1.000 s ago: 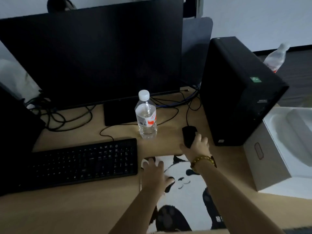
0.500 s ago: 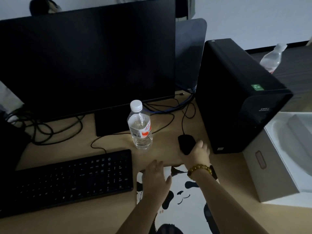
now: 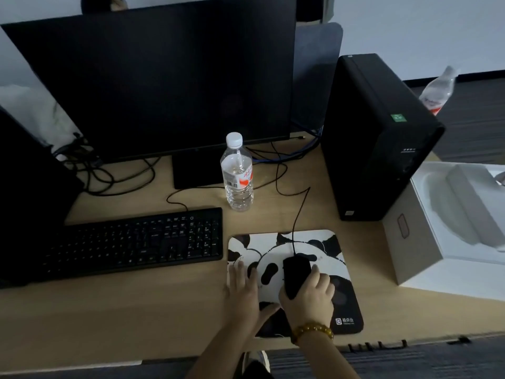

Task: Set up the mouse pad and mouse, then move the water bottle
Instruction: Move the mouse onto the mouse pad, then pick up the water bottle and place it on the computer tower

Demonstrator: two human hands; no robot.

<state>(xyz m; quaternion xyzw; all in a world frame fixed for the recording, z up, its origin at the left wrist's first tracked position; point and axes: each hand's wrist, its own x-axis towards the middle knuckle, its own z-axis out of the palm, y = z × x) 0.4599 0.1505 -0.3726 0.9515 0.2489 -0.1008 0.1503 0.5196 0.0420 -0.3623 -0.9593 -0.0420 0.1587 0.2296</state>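
A panda-print mouse pad (image 3: 325, 242) lies flat on the wooden desk, just right of the keyboard. A black wired mouse (image 3: 296, 272) sits on the pad's middle, its cable running back toward the tower. My right hand (image 3: 308, 299), with a bead bracelet on the wrist, grips the mouse from behind. My left hand (image 3: 243, 291) lies flat with fingers spread on the pad's left edge. A clear water bottle (image 3: 237, 173) with a white cap and red label stands upright behind the pad, in front of the monitor stand.
A black keyboard (image 3: 131, 242) lies left of the pad. A dark monitor (image 3: 153, 83) fills the back, with tangled cables (image 3: 109, 173) beneath. A black PC tower (image 3: 374, 138) stands right, an open white box (image 3: 448, 225) beside it, a second bottle (image 3: 437, 91) behind.
My right hand has pulled the mouse from the desk near the tower back onto the pad. My left hand slid to the pad's left edge. The camera view shifted back.
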